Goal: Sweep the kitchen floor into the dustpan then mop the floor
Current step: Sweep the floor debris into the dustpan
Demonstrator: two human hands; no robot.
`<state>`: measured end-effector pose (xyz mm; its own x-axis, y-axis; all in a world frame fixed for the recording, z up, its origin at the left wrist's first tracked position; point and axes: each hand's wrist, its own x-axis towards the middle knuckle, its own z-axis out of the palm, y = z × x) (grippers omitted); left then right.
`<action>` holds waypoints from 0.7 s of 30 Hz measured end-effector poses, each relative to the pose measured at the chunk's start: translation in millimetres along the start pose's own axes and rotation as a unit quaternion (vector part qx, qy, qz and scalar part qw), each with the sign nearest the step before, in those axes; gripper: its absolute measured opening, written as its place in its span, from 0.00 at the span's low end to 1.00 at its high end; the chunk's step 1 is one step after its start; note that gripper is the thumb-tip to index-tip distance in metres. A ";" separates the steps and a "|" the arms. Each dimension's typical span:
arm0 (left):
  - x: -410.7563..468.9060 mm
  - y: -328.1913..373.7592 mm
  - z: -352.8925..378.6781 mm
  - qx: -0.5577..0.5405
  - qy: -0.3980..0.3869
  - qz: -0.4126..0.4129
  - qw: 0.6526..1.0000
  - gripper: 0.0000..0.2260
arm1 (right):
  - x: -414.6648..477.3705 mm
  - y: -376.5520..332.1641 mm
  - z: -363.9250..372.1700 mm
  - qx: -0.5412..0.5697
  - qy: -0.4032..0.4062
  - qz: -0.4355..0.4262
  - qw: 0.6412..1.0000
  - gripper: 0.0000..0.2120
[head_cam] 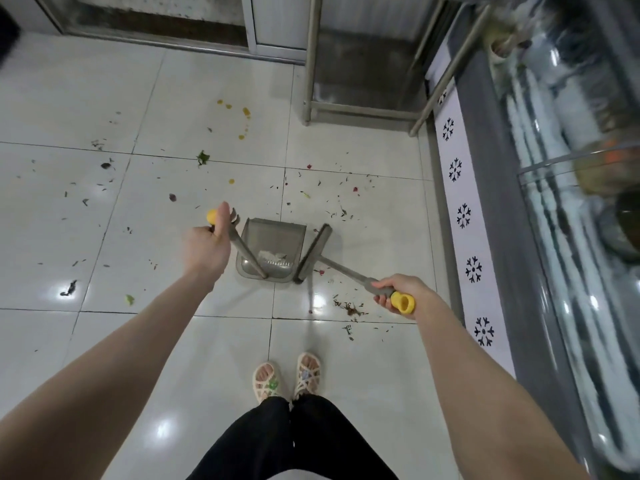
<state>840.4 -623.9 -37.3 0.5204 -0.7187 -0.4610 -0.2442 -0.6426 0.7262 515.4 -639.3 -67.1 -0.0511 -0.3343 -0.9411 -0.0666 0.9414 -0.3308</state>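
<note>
A grey translucent dustpan stands on the white tiled floor ahead of my feet, with a little pale debris inside. My left hand grips the yellow-tipped top of its long grey handle. My right hand holds the grey, yellow-ended handle of a broom, whose head rests on the floor against the dustpan's right side. Leaf bits, dark specks, pink petals and yellow drops lie scattered over the tiles.
A chest freezer with a snowflake-patterned side runs along the right. Metal table legs stand at the back, next to a metal cabinet base. My sandalled feet are behind the dustpan.
</note>
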 end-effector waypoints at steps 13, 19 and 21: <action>34.9 53.7 -16.6 -0.025 0.033 0.034 0.999 0.34 | 17.3 -73.6 45.4 0.009 -0.002 -0.069 0.998 0.04; 110.7 81.7 -45.9 0.006 0.048 0.054 0.997 0.33 | 41.9 -125.8 109.6 0.028 -0.012 -0.061 0.998 0.05; 144.3 90.6 -58.3 0.013 0.045 0.051 0.998 0.34 | 54.5 -148.1 137.4 0.037 -0.012 -0.061 0.997 0.08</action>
<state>941.1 -770.4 -8.4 0.5639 -0.7539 -0.3371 -0.3199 -0.5757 0.7525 659.4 -790.7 -79.1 -0.0235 -0.4469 -0.8943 0.0036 0.8945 -0.4471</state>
